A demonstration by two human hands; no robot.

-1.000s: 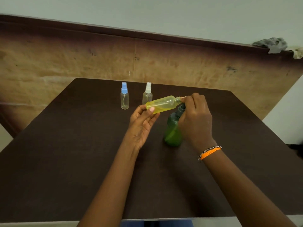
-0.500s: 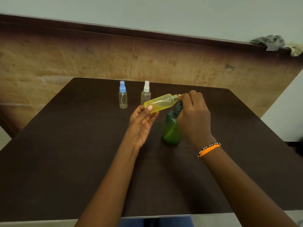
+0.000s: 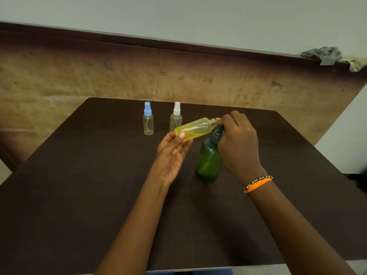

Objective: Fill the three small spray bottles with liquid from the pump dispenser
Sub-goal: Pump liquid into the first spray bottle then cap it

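- Dark brown surface (image 3: 79,195) set before a worn tan wall panel (image 3: 79,80), pale wall above.
- Left-hand fingers (image 3: 181,135) curl round the base of a yellow-tinted spray bottle (image 3: 195,128), held uncapped and tilted, its open neck pointing right toward the pump.
- Left hand (image 3: 170,155) is palm-up, raised above the surface at centre.
- Right hand (image 3: 238,143) closes over the dark pump head (image 3: 218,132) of the green pump dispenser (image 3: 209,161); its fingertips sit just beside the yellow bottle's neck. Whether liquid is flowing cannot be told.
- Dispenser stands upright on the surface, just right of the left hand.
- Orange band and beaded bracelet (image 3: 258,183) circle the right wrist.
- Two clear spray bottles stand upright behind, near the far edge: a blue-capped bottle (image 3: 148,121) on the left, and a white-capped bottle (image 3: 176,116) to its right, partly hidden behind the tilted yellow one.
- Grey cloth (image 3: 323,55) lies atop the panel's ledge at far right.
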